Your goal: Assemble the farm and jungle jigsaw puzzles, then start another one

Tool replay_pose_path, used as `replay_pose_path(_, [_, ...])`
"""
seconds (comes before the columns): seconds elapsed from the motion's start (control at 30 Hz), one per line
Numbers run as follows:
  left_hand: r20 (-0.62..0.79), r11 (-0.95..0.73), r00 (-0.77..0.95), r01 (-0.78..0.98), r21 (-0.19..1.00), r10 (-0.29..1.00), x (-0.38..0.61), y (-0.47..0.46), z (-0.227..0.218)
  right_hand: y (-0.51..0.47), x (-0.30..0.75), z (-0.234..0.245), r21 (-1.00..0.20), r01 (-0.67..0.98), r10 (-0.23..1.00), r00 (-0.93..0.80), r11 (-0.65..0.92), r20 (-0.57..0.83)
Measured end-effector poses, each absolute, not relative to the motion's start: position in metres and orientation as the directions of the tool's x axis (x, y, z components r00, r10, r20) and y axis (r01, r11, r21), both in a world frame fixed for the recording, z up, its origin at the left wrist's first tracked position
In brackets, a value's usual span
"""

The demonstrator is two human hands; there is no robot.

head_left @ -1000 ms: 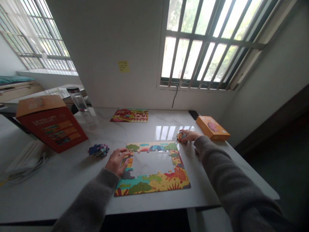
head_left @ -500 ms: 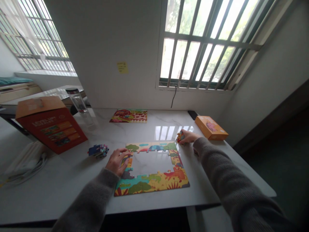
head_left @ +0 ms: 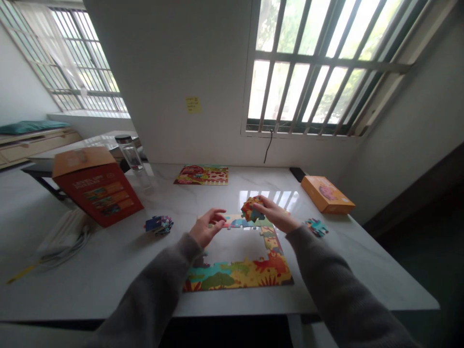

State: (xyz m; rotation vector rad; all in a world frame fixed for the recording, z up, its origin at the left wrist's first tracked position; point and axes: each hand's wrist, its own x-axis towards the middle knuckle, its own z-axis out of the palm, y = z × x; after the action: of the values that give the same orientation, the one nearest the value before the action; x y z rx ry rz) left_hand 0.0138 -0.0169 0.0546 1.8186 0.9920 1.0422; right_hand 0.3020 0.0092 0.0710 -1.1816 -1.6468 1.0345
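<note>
On the white marbled table lies a jigsaw puzzle border (head_left: 232, 278), joined into a rectangular frame with a bare middle. My right hand (head_left: 270, 211) grips a small stack of jigsaw puzzle pieces (head_left: 251, 209), mostly orange and yellow, above the border's top edge. Over the upper left part of the border hovers my left hand (head_left: 207, 227); its fingers are apart and nothing is in them. Part of the border's left side is hidden behind that hand and sleeve.
Dark blue puzzle pieces (head_left: 159, 225) are piled at left, teal pieces (head_left: 316, 226) at right. A finished farm puzzle (head_left: 203, 175) lies at the back. An orange box (head_left: 326, 194), a dark phone-like object (head_left: 297, 174), a large red box (head_left: 97, 188), a glass bottle (head_left: 130, 153) and cables (head_left: 68, 244) stand around.
My right hand has lifted the stack of pieces and brought it left over the border. My left hand has let go of the border's left side and moved up and right. The view has shifted slightly.
</note>
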Motion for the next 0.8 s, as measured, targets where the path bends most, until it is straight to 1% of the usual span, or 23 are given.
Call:
replay_pose_path(0.13, [0.150, -0.216, 0.389, 0.132, 0.967, 0.909, 0.038, 0.005, 0.049, -0.007, 0.256, 0.062, -0.968, 0.132, 0.949, -0.262, 0.215, 0.175])
replay_pose_path(0.2, [0.111, -0.163, 0.415, 0.091, 0.983, 0.903, 0.043, 0.013, 0.044, -0.008, 0.247, 0.057, -0.968, 0.101, 0.939, -0.284, 0.229, 0.192])
replay_pose_path(0.27, [0.098, -0.144, 0.405, 0.085, 0.986, 0.909, 0.045, 0.018, 0.041, -0.005, 0.247, 0.055, -0.953, 0.145, 0.922, -0.328, 0.265, 0.206])
replay_pose_path(0.3, [0.101, -0.148, 0.386, 0.094, 0.984, 0.917, 0.044, 0.021, 0.040, -0.003, 0.250, 0.054, -0.930, 0.214, 0.913, -0.347, 0.298, 0.213])
replay_pose_path(0.33, [0.106, -0.157, 0.365, 0.112, 0.981, 0.925, 0.043, 0.024, 0.039, 0.000, 0.256, 0.054, -0.884, 0.323, 0.911, -0.349, 0.337, 0.220])
replay_pose_path(0.37, [0.115, -0.169, 0.339, 0.134, 0.976, 0.934, 0.041, 0.029, 0.039, 0.003, 0.264, 0.054, -0.807, 0.465, 0.916, -0.335, 0.366, 0.222])
replay_pose_path(0.4, [0.124, -0.181, 0.308, 0.164, 0.970, 0.943, 0.039, 0.035, 0.039, 0.006, 0.275, 0.055, -0.681, 0.633, 0.928, -0.296, 0.369, 0.228])
replay_pose_path(0.43, [0.135, -0.195, 0.274, 0.207, 0.959, 0.952, 0.036, 0.042, 0.040, 0.009, 0.287, 0.056, -0.504, 0.803, 0.945, -0.228, 0.318, 0.232])
replay_pose_path(0.47, [0.146, -0.204, 0.229, 0.254, 0.945, 0.962, 0.033, 0.050, 0.039, 0.012, 0.300, 0.056, -0.301, 0.930, 0.968, -0.156, 0.210, 0.196])
replay_pose_path(0.5, [0.149, -0.205, 0.194, 0.309, 0.929, 0.970, 0.030, 0.060, 0.039, 0.014, 0.313, 0.056, -0.121, 0.987, 0.987, -0.086, 0.102, 0.132])
replay_pose_path(0.53, [0.160, -0.211, 0.163, 0.368, 0.905, 0.974, 0.027, 0.070, 0.038, 0.015, 0.326, 0.056, -0.073, 0.997, 0.994, -0.027, 0.035, 0.106])
replay_pose_path(0.67, [0.182, -0.191, 0.073, 0.567, 0.802, 0.981, 0.020, 0.108, 0.029, 0.018, 0.366, 0.050, -0.002, 0.992, 0.992, 0.125, -0.125, 0.015])
replay_pose_path(0.8, [0.179, -0.152, 0.018, 0.617, 0.772, 0.984, 0.020, 0.126, 0.019, 0.023, 0.383, 0.044, 0.009, 0.981, 0.979, 0.196, -0.196, -0.062])
